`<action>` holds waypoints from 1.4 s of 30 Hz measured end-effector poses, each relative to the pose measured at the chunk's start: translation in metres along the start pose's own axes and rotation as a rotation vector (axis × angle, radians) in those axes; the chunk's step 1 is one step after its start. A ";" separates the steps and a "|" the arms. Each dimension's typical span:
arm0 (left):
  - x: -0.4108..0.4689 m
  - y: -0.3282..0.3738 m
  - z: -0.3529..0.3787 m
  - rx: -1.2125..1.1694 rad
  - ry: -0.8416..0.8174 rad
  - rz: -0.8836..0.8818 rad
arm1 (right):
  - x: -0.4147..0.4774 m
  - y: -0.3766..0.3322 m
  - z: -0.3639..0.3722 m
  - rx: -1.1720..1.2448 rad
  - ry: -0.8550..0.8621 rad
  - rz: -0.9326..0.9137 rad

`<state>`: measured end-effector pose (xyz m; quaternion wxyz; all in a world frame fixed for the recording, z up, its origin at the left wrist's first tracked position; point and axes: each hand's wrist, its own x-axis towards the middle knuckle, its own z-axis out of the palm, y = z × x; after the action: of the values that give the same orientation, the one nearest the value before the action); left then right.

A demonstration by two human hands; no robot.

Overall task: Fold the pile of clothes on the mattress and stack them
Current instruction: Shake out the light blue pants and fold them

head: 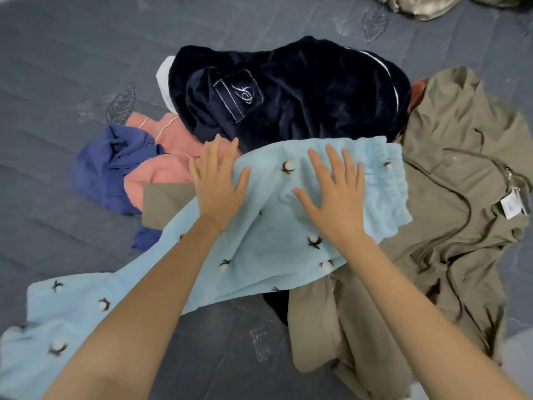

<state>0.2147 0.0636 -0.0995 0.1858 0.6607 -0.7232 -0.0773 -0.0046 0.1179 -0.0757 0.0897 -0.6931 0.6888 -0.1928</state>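
Light blue fleece trousers with small cotton-flower tufts lie stretched over the pile, waistband at the right, legs trailing to the lower left. My left hand lies flat with spread fingers on their upper left edge. My right hand presses flat near the waistband. Under and behind them sit a dark navy velvet garment with a stitched pocket, a pink garment, a blue garment and an olive garment spread at the right.
The grey quilted mattress surrounds the pile, bare at the left and far side. A shiny beige cloth lies at the far right corner. A white label shows on the olive garment.
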 end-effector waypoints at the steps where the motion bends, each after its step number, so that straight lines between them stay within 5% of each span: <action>1: -0.010 -0.009 -0.005 0.030 -0.017 0.007 | -0.004 -0.014 0.007 -0.003 -0.026 -0.021; 14: -0.192 -0.236 -0.110 0.346 -0.177 -0.128 | -0.099 -0.211 0.104 -0.055 -0.258 -0.256; 28: -0.311 -0.353 -0.164 0.184 -0.371 -0.438 | -0.168 -0.324 0.162 -0.001 -0.395 -0.302; 35: -0.332 -0.379 -0.143 -0.039 -0.279 -0.576 | -0.145 -0.309 0.201 -0.056 -0.569 -0.380; 38: -0.322 -0.379 -0.145 -0.161 -0.149 -0.577 | -0.133 -0.308 0.206 0.050 -0.425 -0.449; 42: -0.281 -0.377 -0.161 -0.355 0.081 -0.665 | -0.104 -0.320 0.187 0.237 -0.402 -0.218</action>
<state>0.6403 0.3188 -0.1329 0.2907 0.8193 -0.4366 -0.2314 0.3654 0.2059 -0.1355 0.2841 -0.7722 0.5510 -0.1391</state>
